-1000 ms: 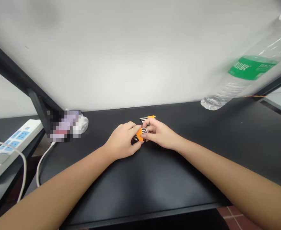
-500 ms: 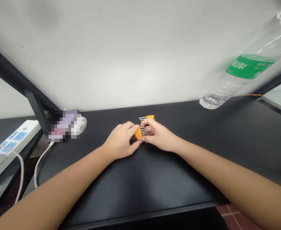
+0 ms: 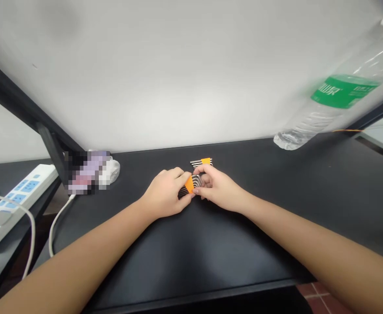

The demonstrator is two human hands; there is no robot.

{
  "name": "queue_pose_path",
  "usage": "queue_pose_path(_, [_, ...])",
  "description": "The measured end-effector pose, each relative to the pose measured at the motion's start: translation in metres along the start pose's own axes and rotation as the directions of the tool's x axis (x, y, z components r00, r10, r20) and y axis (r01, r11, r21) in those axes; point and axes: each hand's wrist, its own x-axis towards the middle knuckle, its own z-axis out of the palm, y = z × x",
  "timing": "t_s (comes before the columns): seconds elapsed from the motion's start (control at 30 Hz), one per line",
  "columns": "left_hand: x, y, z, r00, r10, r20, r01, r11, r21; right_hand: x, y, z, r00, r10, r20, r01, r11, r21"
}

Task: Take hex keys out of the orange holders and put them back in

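Between my two hands is a hex key set (image 3: 189,185), several L-shaped metal keys in an orange holder. My left hand (image 3: 167,192) is closed around its long-key side, with fingers on the orange holder. My right hand (image 3: 220,187) pinches at the bent ends of the keys, thumb near the holder's edge. Its fingertips partly hide those ends. Just behind my right hand, a second hex key set (image 3: 205,162) with an orange holder lies on the black table (image 3: 194,257). My right fingers cover its near side.
At the back right, a large clear plastic bottle with a green label (image 3: 343,91) leans by the wall. A blurred purple item (image 3: 93,168) and a white cable (image 3: 55,218) are at left. Beyond the table's left edge lies a white power strip (image 3: 21,196).
The view has shifted very slightly. Both hands keep their hold on the hex key set, with hardly any movement of the fingers.
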Motion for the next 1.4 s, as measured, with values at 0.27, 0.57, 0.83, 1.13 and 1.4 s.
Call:
queue_pose_path(0.27, [0.002, 0.002, -0.001, 0.998, 0.011, 0.057, -0.010, 1.000, -0.016, 0.006, -0.001, -0.006, 0.998, 0.056, -0.039, -0.058, 0.997, -0.057])
queue_pose_path(0.57, [0.000, -0.009, -0.004, 0.999, -0.018, 0.041, 0.018, 1.000, -0.004, 0.003, 0.006, -0.043, 0.990, 0.081, -0.112, -0.115, 0.932, -0.344])
queue_pose_path(0.83, [0.000, -0.004, -0.002, 0.999, 0.049, -0.006, -0.049, 0.996, -0.074, -0.004, -0.011, -0.031, 0.984, -0.152, -0.090, 0.106, 0.914, -0.392])
queue_pose_path(1.13, [0.001, 0.000, -0.001, 0.999, 0.027, -0.031, -0.029, 0.997, -0.072, 0.003, -0.001, 0.003, 0.992, 0.019, 0.129, -0.047, 0.974, 0.221])
queue_pose_path(1.4, [0.003, -0.005, 0.001, 0.999, -0.021, -0.044, 0.018, 0.998, -0.057, 0.004, 0.001, 0.013, 0.996, 0.047, -0.069, -0.020, 0.934, 0.357])
